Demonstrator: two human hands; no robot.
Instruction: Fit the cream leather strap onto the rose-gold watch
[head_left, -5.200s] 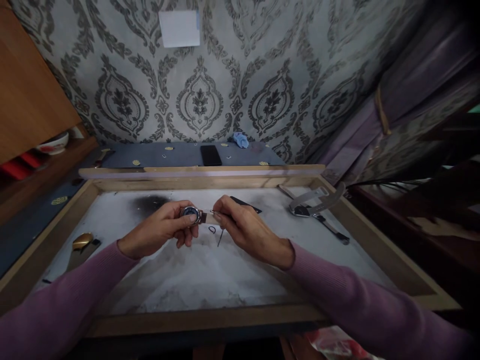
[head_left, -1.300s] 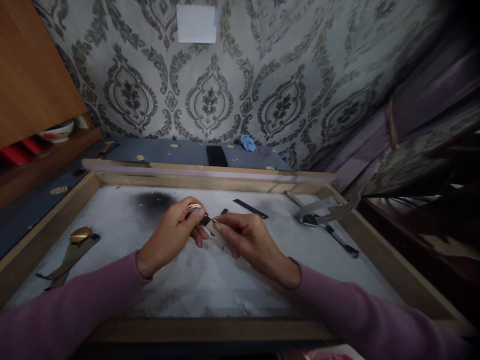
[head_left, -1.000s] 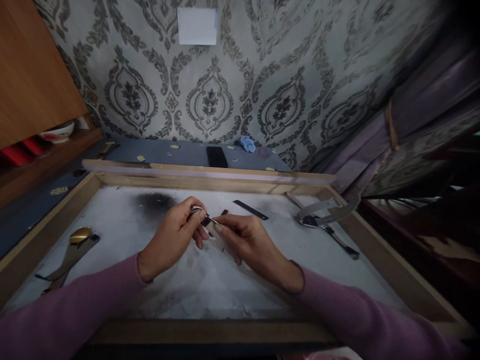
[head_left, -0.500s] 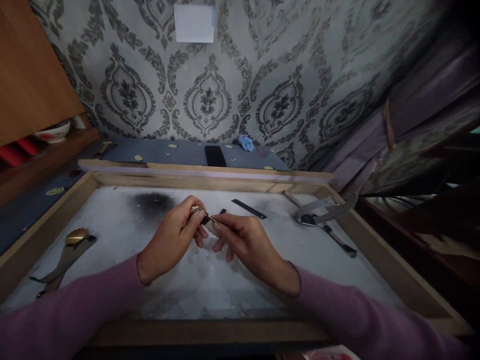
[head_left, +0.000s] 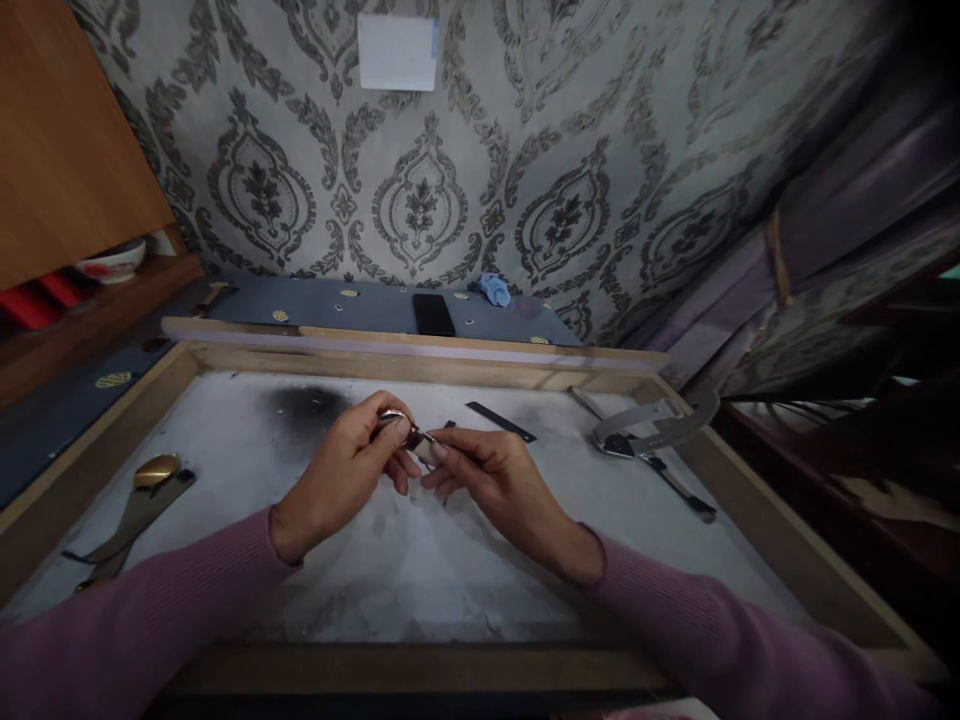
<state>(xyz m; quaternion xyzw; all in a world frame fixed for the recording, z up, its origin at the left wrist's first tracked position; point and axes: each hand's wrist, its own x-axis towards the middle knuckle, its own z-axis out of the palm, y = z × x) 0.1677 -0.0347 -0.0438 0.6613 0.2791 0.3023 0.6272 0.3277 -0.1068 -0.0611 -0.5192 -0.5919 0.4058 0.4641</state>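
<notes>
My left hand (head_left: 341, 475) is closed around a wristwatch (head_left: 392, 415), its round, shiny metal case held between thumb and fingers. A pale-backed watch strap (head_left: 427, 452) stretches from the case toward my right hand (head_left: 502, 490). The thumb and forefinger of that hand pinch the strap close to the case. Something thin and shiny shows at the pinch, too small to make out. Both hands hover over the middle of a white-bottomed wooden tray (head_left: 420, 655). Beyond the right fingers lies a flat dark strip (head_left: 501, 422).
At the left of the tray lies a gold watch (head_left: 156, 470) with a grey-brown strap. Another watch (head_left: 619, 443) with a grey strap lies at the right. Behind the raised wooden rim are a black phone (head_left: 433, 315) and crumpled blue material (head_left: 495, 290).
The right fingertips have shifted slightly at the strap, and more of its pale side shows between the hands. My left hand still holds the watch. The view has shifted slightly.
</notes>
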